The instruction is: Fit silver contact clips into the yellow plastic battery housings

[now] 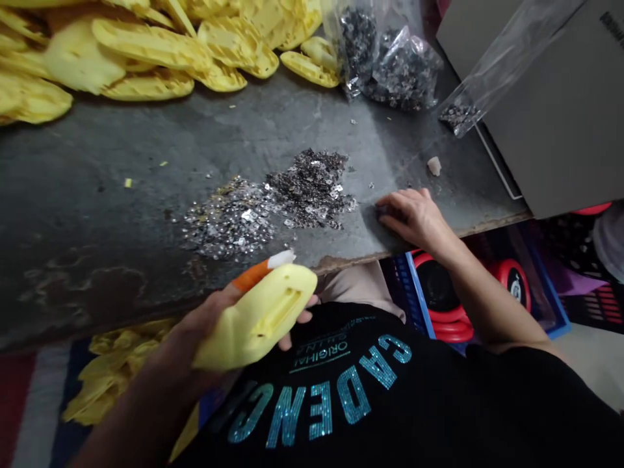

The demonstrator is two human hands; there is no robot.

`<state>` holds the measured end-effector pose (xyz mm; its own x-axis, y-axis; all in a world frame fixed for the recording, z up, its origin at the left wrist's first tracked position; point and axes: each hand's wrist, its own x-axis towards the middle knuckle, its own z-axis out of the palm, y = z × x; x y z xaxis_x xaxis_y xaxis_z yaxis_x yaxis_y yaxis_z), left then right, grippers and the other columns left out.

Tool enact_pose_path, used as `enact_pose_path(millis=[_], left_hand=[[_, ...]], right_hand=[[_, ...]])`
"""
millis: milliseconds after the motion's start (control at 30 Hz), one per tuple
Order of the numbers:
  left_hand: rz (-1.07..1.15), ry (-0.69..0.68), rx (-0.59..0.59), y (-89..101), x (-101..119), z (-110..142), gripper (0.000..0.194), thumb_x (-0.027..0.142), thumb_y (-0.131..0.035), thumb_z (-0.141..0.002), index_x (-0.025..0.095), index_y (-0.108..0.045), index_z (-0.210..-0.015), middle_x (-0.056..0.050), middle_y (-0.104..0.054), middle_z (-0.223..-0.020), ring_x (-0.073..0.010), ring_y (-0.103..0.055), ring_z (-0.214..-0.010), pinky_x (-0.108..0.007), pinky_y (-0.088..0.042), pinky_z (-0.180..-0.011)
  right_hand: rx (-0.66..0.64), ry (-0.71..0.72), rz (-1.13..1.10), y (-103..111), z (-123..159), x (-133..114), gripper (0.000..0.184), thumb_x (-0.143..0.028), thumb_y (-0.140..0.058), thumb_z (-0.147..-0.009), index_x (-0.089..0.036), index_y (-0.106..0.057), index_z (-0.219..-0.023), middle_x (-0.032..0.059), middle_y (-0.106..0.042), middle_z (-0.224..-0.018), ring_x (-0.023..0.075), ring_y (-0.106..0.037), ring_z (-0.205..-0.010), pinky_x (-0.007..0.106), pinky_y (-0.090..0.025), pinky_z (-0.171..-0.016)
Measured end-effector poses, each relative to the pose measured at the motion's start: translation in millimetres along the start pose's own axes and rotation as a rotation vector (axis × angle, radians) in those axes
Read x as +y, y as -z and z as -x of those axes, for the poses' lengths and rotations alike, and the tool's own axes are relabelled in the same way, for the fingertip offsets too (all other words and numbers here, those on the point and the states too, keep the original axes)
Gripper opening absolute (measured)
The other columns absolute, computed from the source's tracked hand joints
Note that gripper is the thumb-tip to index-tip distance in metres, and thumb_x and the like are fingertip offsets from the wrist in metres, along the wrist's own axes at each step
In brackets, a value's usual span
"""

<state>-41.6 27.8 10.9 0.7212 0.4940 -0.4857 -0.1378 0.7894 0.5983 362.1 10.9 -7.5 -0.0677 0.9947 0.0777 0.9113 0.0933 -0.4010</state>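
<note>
Yellow moulded foam piece (258,318) is sitting in the left hand (205,331) just off the near edge of the metal worktop (97,195); the left fingers (305,318) are curling around it from below, gripping it, with an orange-and-white stick (258,268) poking out past its top; the right hand (414,218) is resting on the worktop near its edge, its fingers bent and lying together; I cannot tell whether the fingertips are pinching anything; a loose pile of silver and dark sequins (273,205) is lying just beside that hand; clear plastic bags of sequins (390,65) are lying further along, between a heap of yellow foam pieces (146,52) and a grey cardboard box (550,110); more yellow foam pieces (114,377) are lying below the worktop; red rings (448,318) are sitting in a blue crate (419,292) on the right.
</note>
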Motion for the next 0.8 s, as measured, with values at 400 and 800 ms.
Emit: enact_pose_path(millis=[400,800], left_hand=[[0.175,-0.06,0.116,-12.9,-14,-19,0.051,0.054,-0.072,-0.099,0.018,-0.086,-0.133,-0.025,-0.081,-0.139,-0.0427,-0.082,-0.12,-0.049,-0.074,-0.084],[0.136,-0.088,0.103,-3.9,-17,-25,0.065,0.063,-0.067,-0.102,0.017,-0.078,-0.148,-0.025,-0.078,-0.144,-0.0458,-0.08,-0.119,-0.051,-0.074,-0.081]], right_hand=[[-0.164,0.362,-0.025,-15,-63,-32,0.024,-0.034,-0.072,-0.105,-0.029,-0.08,-0.127,0.0106,-0.075,-0.139,0.0337,-0.062,-0.125,0.052,-0.044,-0.104],[0.192,0.047,-0.057,-5,-16,12,0.019,-0.034,-0.064,-0.108,-0.027,-0.082,-0.109,0.0078,-0.082,-0.114,0.0308,-0.069,-0.112,0.05,-0.046,-0.102]])
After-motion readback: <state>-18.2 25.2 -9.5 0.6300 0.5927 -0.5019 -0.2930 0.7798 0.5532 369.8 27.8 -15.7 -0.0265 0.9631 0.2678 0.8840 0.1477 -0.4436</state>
